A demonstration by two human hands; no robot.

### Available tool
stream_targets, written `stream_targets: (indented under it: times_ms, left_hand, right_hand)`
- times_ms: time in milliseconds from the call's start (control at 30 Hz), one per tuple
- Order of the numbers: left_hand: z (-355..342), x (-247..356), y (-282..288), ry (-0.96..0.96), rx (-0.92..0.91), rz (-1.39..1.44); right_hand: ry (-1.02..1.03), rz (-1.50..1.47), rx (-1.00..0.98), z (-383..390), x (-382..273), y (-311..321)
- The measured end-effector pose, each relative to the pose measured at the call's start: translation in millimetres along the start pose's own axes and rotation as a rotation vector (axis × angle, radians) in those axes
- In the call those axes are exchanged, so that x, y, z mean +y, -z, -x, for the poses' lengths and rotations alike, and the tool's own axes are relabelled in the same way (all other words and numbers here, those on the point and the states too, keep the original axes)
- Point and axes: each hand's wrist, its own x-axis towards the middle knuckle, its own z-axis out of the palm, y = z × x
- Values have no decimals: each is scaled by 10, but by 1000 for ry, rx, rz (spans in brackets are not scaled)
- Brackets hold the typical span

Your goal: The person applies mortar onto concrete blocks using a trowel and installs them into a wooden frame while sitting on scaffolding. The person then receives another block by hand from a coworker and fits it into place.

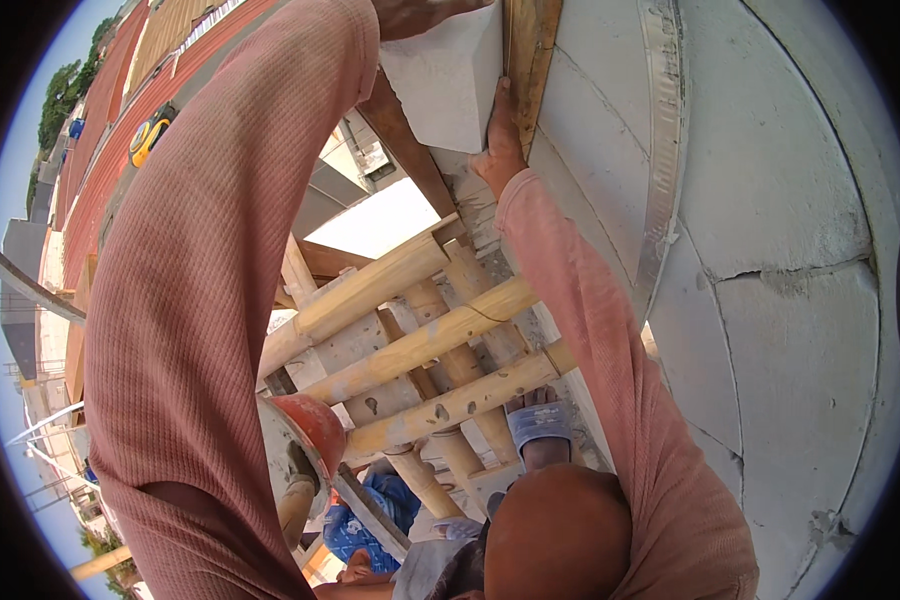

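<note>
A pale grey lightweight building block (442, 85) is held up at the top of the view, beside an upright wooden board (532, 60). My left hand (422, 16) is closed over its upper left part, partly cut off by the picture's edge. Lower on the block's right side, my right hand (503, 148) grips it, thumb pointing up between block and board. The fingers beneath the block are hidden. Both arms wear pink sleeves.
Bamboo poles (420, 350) form the scaffold below, where my sandalled foot (540, 425) stands. A red bucket (315, 425) sits at left; a person in blue (370, 520) is lower down. A metal straightedge (662, 140) lies against the block wall (790, 330). A yellow tape measure (150, 136) rests far left.
</note>
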Motion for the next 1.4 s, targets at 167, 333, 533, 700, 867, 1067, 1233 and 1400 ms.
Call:
stream_targets:
  times_ms: [167, 333, 533, 700, 867, 1067, 1233, 1400]
  left_hand:
    - [-202, 268, 38, 79, -27, -147]
    - [-226, 375, -48, 88, 65, -234]
    - [-618, 232, -102, 197, -55, -164]
    - [-541, 213, -16, 162, -128, -190]
    - [-528, 210, 14, 157, -166, -197]
    - [-712, 145, -89, 89, -38, -203]
    - [-721, -4, -126, 105, -33, -184]
    - [-730, 36, -86, 100, -61, -170]
  right_hand:
    - [66, 27, -56, -204, -19, 182]
    - [146, -44, -85, -274, -77, 195]
    - [247, 92, 271, -202, -7, -23]
    - [241, 58, 336, 39, 35, -204]
    - [315, -18, 246, 49, 40, -123]
    - [249, -108, 164, -37, 98, 5]
    - [112, -304, 97, 128, 141, -78]
    - [144, -361, 14, 200, 146, -37]
